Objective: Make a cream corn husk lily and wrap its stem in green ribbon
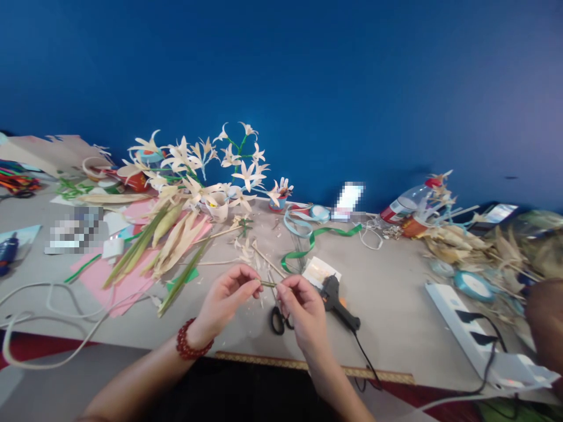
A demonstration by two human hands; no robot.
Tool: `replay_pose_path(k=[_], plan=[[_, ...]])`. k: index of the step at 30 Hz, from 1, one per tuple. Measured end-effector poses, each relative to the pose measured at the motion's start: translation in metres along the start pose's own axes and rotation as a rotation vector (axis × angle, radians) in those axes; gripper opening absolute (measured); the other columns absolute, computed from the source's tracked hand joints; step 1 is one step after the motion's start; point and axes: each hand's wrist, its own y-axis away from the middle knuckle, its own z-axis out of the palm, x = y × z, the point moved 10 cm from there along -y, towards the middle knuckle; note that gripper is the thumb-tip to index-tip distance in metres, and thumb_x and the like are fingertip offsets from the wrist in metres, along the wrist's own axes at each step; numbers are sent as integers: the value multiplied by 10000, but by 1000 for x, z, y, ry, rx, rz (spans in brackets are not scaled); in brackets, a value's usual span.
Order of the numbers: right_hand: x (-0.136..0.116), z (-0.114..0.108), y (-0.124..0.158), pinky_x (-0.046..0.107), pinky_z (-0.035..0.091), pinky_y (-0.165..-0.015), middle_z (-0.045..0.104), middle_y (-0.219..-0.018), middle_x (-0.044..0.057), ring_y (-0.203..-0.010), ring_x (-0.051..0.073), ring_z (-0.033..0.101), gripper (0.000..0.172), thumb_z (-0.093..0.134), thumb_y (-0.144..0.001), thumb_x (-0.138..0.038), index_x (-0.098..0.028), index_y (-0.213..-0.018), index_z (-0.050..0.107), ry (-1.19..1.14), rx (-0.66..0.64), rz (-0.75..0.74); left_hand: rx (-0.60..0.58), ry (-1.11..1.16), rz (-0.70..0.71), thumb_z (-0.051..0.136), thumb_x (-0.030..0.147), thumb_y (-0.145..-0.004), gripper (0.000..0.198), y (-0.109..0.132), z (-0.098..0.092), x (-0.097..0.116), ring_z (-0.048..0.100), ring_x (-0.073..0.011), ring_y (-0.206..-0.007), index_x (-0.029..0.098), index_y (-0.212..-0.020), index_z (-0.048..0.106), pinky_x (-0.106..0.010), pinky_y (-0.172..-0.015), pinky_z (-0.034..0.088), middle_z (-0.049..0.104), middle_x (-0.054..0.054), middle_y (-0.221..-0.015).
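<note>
- One tabletop (pixel 387 281) is spanning the lower frame.
- More than ten pale flowers (pixel 247 176) are clustering at upper left, too overlapped for an exact count.
- Two hands are meeting at lower centre: the left hand (pixel 231 299) is reaching in from the lower left, the right hand (pixel 305 308) from the lower right, backs mostly upward, forearms converging. Both sets of fingers are pinching one strip.
- One white power strip (pixel 461 328) is lying at lower right, carrying two black plugs (pixel 470 317).
- One bottle (pixel 407 202) is leaning at right; its red-and-white label is showing writing too small to read.
- One black glue gun (pixel 339 303) is resting just right of the right hand.
- One pair of scissors (pixel 277 321) is lying at lower centre, partly hidden by the right hand.
- One thin green strip (pixel 268 284) is bridging the gap between the fingertips, near frame centre.
</note>
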Motion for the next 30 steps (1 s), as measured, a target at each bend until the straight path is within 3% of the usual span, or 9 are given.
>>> replay_pose_path(k=[4, 10, 16, 30], plan=[[-7, -5, -1, 191, 315, -442, 531, -628, -37, -465, 64, 405, 251, 668, -862, -393, -177, -760, 594, 10, -21, -46, -4, -180, 36, 643, 270, -861, 107, -1, -4, 5, 578, -130, -687, 169, -847, 610, -261, -670, 479, 620, -4, -733], [8, 0, -1, 180, 321, -438, 564, -629, -28, -456, 61, 416, 293, 647, -861, -433, -184, -729, 567, -3, -55, 68, 2, -374, 376, 617, 190, -874, 39, 4, -1, 33, 587, -184, -904, 178, -839, 603, -325, -828, 470, 608, -47, -887], [3, 9, -1, 187, 391, -492, 596, -674, -13, -506, 75, 487, 228, 609, -873, -381, -179, -768, 594, 100, -177, 59, -11, -334, 297, 560, 199, -913, 66, 1, -3, 29, 566, -151, -799, 182, -850, 574, -281, -730, 464, 582, -24, -835], [11, 7, -3, 186, 353, -426, 602, -625, -12, -437, 73, 501, 223, 608, -829, -364, -163, -737, 583, 147, -323, 217, 74, -491, 385, 571, 182, -896, 57, -1, -20, 41, 585, -167, -789, 178, -841, 585, -308, -743, 472, 604, -33, -820]])
